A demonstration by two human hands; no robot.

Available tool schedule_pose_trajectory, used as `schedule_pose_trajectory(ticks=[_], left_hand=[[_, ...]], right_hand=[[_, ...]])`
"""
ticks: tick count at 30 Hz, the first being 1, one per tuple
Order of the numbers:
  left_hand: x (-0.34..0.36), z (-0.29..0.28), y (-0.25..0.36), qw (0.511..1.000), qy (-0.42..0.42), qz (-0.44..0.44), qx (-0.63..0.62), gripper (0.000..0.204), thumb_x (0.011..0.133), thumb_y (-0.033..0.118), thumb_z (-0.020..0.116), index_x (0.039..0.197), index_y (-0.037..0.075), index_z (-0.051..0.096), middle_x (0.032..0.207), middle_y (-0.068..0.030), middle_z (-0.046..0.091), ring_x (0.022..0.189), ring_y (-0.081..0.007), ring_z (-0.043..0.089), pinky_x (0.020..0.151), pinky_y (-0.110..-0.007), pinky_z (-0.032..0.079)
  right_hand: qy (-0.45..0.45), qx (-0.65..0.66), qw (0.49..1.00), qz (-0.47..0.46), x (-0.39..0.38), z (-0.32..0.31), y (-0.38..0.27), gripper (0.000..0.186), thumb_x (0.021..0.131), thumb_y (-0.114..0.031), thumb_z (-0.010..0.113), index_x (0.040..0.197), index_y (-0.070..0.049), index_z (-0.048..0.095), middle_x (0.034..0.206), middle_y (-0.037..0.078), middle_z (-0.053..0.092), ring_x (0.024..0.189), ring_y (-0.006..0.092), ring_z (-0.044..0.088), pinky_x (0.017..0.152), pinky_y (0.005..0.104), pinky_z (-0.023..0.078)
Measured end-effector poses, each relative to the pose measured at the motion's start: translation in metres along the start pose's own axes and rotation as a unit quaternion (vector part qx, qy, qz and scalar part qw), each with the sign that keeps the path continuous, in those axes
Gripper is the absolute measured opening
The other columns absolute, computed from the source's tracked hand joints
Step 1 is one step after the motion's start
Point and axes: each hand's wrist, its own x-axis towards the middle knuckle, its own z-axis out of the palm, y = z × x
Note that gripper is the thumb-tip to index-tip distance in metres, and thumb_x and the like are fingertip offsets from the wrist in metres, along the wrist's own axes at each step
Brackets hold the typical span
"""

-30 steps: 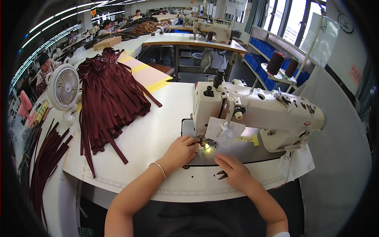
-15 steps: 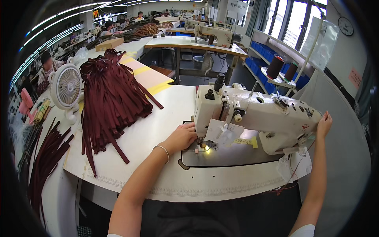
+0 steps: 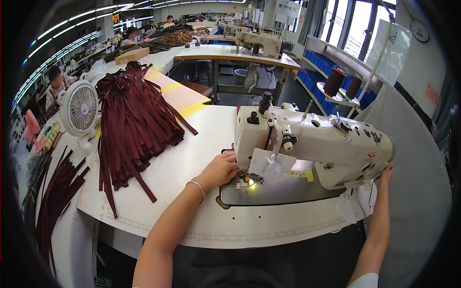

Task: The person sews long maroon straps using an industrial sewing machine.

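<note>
A white industrial sewing machine [image 3: 331, 134] stands on the table, its small lamp lit by the needle area. My left hand [image 3: 218, 170], a bracelet at its wrist, rests beside the presser foot [image 3: 245, 180]. Its fingers are curled and partly hidden behind the machine head, so what they pinch does not show. At the machine's right end, the fingers of my right hand [image 3: 385, 174] close on the lower rim of the handwheel [image 3: 391, 150]. A big bundle of dark red straps [image 3: 137, 129] lies left of the machine.
More dark red straps [image 3: 55, 201] hang over the left table's edge near a white fan [image 3: 80, 108]. Thread cones [image 3: 334, 82] stand behind the machine. Blue bins [image 3: 321, 65] fill a shelf at the back right. Other people [image 3: 56, 86] sit at the far left.
My right hand has moved down along the handwheel's rim. The reddish thread hanging by the machine's right end no longer shows as before. My left hand stays in nearly the same place.
</note>
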Motion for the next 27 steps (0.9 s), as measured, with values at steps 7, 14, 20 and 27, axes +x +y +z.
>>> schedule_pose_trajectory(ticks=[7,14,20,27], left_hand=[[-0.007,-0.009,0.003,1.000,-0.016,-0.025,0.003,0.011,0.076,0.009,0.058,0.080,0.002,0.066,0.092,-0.0082,0.061,0.098,-0.0276,0.055,0.083,-0.036,0.045],[-0.009,-0.007,0.003,0.999,-0.023,-0.041,-0.002,0.016,0.079,0.011,0.057,0.090,0.004,0.065,0.104,-0.0058,0.060,0.104,-0.0272,0.052,0.088,-0.038,0.042],[-0.012,-0.028,0.028,0.985,0.011,-0.059,0.164,0.017,0.080,0.022,0.061,0.086,0.007,0.063,0.091,-0.0055,0.059,0.092,-0.0235,0.054,0.084,-0.037,0.040],[-0.036,-0.020,0.034,0.994,0.003,-0.089,0.061,0.013,0.074,0.018,0.067,0.086,0.012,0.069,0.079,-0.0007,0.055,0.078,-0.0195,0.053,0.075,-0.032,0.038]], right_hand=[[-0.016,-0.244,0.955,-0.170,0.025,0.021,-0.082,0.052,0.094,-0.043,0.035,0.116,0.002,0.052,0.109,0.018,0.060,0.099,0.0351,0.056,0.085,0.0389,0.042],[-0.025,-0.080,0.995,-0.053,0.003,0.015,-0.048,0.048,0.093,-0.048,0.039,0.101,-0.003,0.055,0.081,0.006,0.058,0.064,0.0154,0.052,0.058,0.0277,0.042],[-0.038,-0.052,0.997,-0.051,-0.001,0.005,-0.049,0.053,0.092,-0.052,0.037,0.107,-0.004,0.053,0.088,0.005,0.058,0.068,0.0139,0.052,0.061,0.0275,0.043],[-0.064,-0.032,0.997,-0.035,-0.011,0.010,-0.060,0.056,0.092,-0.052,0.037,0.116,-0.003,0.049,0.098,0.007,0.059,0.081,0.0166,0.057,0.071,0.0304,0.046]])
